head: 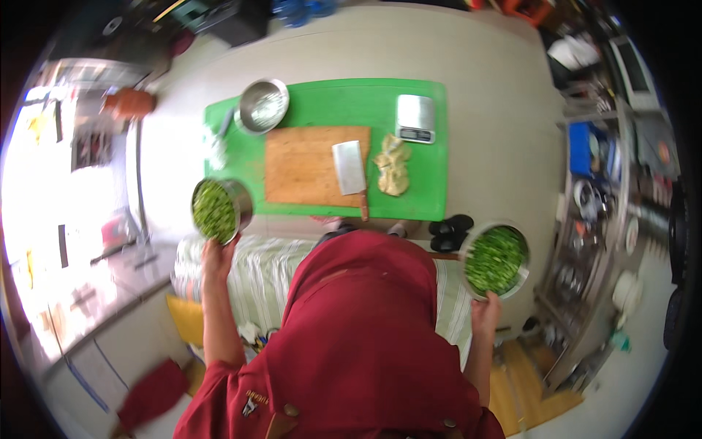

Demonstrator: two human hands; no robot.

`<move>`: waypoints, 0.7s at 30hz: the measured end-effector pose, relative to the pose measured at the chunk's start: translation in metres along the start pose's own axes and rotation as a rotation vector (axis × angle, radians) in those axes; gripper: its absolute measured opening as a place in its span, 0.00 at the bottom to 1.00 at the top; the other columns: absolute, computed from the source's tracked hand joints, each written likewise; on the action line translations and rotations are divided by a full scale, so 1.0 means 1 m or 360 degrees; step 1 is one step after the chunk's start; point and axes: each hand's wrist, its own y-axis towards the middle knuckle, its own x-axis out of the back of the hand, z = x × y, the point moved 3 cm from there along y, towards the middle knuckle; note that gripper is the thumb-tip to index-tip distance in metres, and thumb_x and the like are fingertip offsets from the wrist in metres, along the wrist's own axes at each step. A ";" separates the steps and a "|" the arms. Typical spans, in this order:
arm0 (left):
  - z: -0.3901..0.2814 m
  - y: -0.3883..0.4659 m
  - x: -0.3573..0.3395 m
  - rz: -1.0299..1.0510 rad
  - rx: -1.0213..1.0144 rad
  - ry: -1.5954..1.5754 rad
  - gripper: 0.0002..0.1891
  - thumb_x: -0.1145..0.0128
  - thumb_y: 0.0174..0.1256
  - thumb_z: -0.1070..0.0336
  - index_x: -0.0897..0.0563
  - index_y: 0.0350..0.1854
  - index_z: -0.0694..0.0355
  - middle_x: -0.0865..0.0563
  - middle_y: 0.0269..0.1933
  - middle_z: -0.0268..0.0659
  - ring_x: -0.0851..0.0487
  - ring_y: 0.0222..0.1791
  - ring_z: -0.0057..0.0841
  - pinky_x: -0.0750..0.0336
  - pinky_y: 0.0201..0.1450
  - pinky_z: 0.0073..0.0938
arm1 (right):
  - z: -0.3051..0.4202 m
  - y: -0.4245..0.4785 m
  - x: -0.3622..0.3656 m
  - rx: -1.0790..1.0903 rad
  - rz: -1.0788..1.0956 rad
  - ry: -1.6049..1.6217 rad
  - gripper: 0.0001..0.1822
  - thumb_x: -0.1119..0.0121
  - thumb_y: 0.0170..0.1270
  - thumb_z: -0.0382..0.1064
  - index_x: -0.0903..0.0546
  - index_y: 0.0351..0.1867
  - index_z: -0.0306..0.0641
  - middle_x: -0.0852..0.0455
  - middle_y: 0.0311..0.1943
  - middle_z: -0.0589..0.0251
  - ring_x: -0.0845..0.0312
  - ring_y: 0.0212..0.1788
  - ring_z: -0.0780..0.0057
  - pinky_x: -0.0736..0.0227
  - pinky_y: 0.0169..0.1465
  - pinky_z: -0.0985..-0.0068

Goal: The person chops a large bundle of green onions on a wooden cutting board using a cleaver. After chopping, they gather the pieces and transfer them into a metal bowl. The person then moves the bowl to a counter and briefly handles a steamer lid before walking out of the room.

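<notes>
My left hand [219, 258] grips the rim of a steel bowl [243, 204] filled with chopped light green vegetable [213, 211], tilted outward at the left. Out to the right, my right hand [486, 310] holds a second metal bowl [466, 265] of chopped darker greens [496, 260]. Between them stands a low green table [329, 99] with a wooden cutting board [301, 164]. A cleaver [349, 167] lies on the board, its wooden handle over the near edge. Right of it are a yellowish lumpy thing [394, 167] and a digital kitchen scale [415, 118]. An upright-looking steel bowl [263, 107] sits at the back left.
A striped cloth-covered seat [258, 263] is under me. Black shoes [451, 233] lie on the floor by the table's right corner. A cluttered shelf [592, 219] stands at the right, and an orange-brown jar [130, 103] at the far left. Clear plastic [215, 151] lies on the table's left edge.
</notes>
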 end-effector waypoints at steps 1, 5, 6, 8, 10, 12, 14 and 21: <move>0.046 -0.065 0.026 0.0145 0.0022 -0.0049 0.17 0.56 0.77 0.74 0.26 0.63 0.75 0.21 0.66 0.50 0.21 0.64 0.44 0.26 0.70 0.56 | 0.026 -0.026 0.078 0.0069 -0.0135 0.0132 0.07 0.42 0.70 0.33 0.22 0.46 0.35 0.14 0.38 0.58 0.17 0.35 0.65 0.20 0.36 0.69; 0.063 -0.082 0.004 -0.0043 0.0097 -0.0148 0.16 0.55 0.78 0.74 0.25 0.62 0.73 0.19 0.62 0.54 0.18 0.61 0.46 0.24 0.67 0.61 | 0.063 0.007 0.106 0.0222 0.0028 0.0274 0.04 0.44 0.71 0.32 0.22 0.43 0.33 0.13 0.37 0.60 0.18 0.32 0.67 0.21 0.33 0.71; 0.062 -0.082 -0.019 -0.0050 -0.0020 -0.0252 0.16 0.54 0.78 0.73 0.25 0.63 0.71 0.19 0.63 0.52 0.17 0.61 0.46 0.24 0.67 0.61 | 0.066 0.005 0.091 0.0255 0.0044 0.0352 0.04 0.44 0.71 0.31 0.21 0.42 0.34 0.13 0.37 0.61 0.18 0.32 0.68 0.21 0.33 0.71; 0.062 -0.052 -0.013 0.0182 -0.0002 -0.0298 0.18 0.55 0.77 0.74 0.28 0.66 0.72 0.20 0.64 0.53 0.18 0.61 0.49 0.23 0.66 0.62 | 0.092 -0.012 0.071 0.0326 -0.0009 0.0448 0.03 0.43 0.71 0.31 0.20 0.41 0.35 0.13 0.36 0.62 0.18 0.32 0.69 0.20 0.34 0.70; 0.082 -0.040 -0.012 0.0074 0.0006 -0.0306 0.20 0.55 0.78 0.74 0.31 0.69 0.72 0.20 0.64 0.56 0.18 0.61 0.53 0.19 0.63 0.60 | 0.104 0.009 0.078 0.0319 -0.0035 0.0413 0.04 0.42 0.69 0.30 0.19 0.42 0.37 0.13 0.36 0.65 0.18 0.33 0.71 0.22 0.33 0.73; 0.086 -0.057 -0.042 -0.0080 -0.0086 -0.0186 0.20 0.54 0.78 0.73 0.32 0.69 0.73 0.20 0.62 0.58 0.16 0.58 0.56 0.14 0.58 0.52 | 0.138 0.007 0.033 0.0189 -0.0050 0.0329 0.05 0.42 0.68 0.29 0.19 0.43 0.38 0.13 0.38 0.66 0.19 0.33 0.73 0.23 0.33 0.74; 0.098 -0.060 -0.071 -0.0116 -0.0112 -0.0156 0.21 0.54 0.78 0.72 0.35 0.69 0.71 0.19 0.60 0.59 0.14 0.53 0.59 0.09 0.50 0.41 | 0.165 0.045 0.026 0.0139 0.0003 0.0296 0.05 0.42 0.68 0.29 0.19 0.43 0.38 0.13 0.39 0.65 0.18 0.34 0.73 0.23 0.32 0.75; 0.127 -0.138 -0.162 -0.0141 -0.0295 -0.0128 0.19 0.56 0.77 0.73 0.31 0.66 0.74 0.19 0.61 0.56 0.16 0.58 0.56 0.09 0.45 0.35 | 0.256 0.171 0.007 0.0004 0.0247 -0.0055 0.02 0.43 0.68 0.31 0.19 0.40 0.39 0.13 0.35 0.64 0.17 0.32 0.73 0.23 0.30 0.72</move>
